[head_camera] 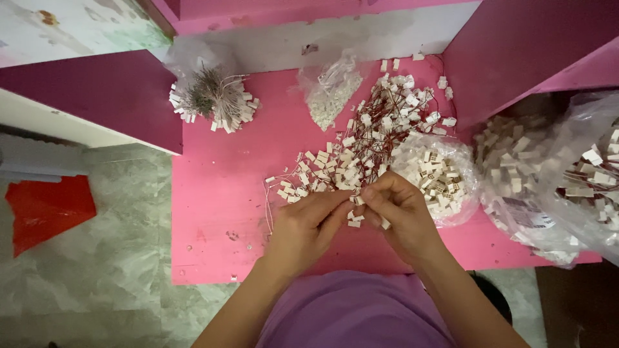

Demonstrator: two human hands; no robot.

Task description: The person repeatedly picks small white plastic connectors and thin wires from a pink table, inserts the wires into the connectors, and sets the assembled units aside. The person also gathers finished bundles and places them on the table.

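Observation:
My left hand (308, 225) and my right hand (401, 209) meet over the front of a pink table (219, 193). Both pinch a small white plastic connector (356, 201) with thin wires between the fingertips. A few more white connectors (354, 220) hang just below my fingers. Right behind the hands lies a heap of white connectors on red-brown wires (367, 138). To the right of my right hand sits an open clear bag of loose white connectors (438, 174).
A bundle of wired connectors (216, 100) lies at the table's back left. A small clear bag of white parts (330, 90) sits at the back centre. Larger plastic bags of connectors (554, 174) fill the right side. A red object (45, 209) lies on the grey floor, left.

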